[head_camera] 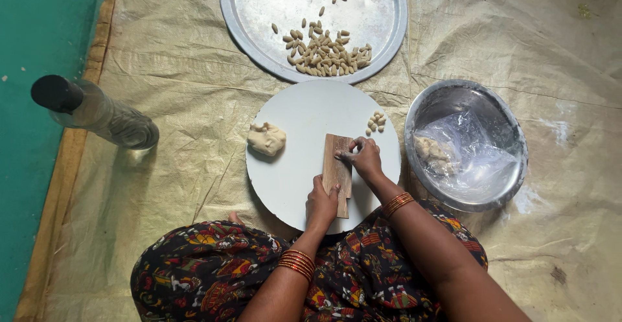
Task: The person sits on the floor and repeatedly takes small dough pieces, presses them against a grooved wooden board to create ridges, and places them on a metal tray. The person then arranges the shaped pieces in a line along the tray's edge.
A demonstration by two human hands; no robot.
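Fingers of the right hand [366, 158] press together on the ridged wooden board [337, 172] lying on the round white board [298, 173]; the left hand [322, 203] clamps its near end. Loosened, that grip could let it skid.

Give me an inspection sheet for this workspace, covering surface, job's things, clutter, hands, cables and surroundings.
Surface: crinkled tan plastic sheet on the floor, with a round white board on it.
Job's things: ridged wooden paddle on the board; dough lump at its left edge; few shaped pieces at its right edge.
Clutter: round metal tray with a pile of shaped pieces; steel bowl holding a plastic bag with dough; clear bottle with a dark cap.
Hands: left hand holds the paddle's near end; right hand presses on its upper part.
Cables: nothing seen.
Surroundings: green floor at left.
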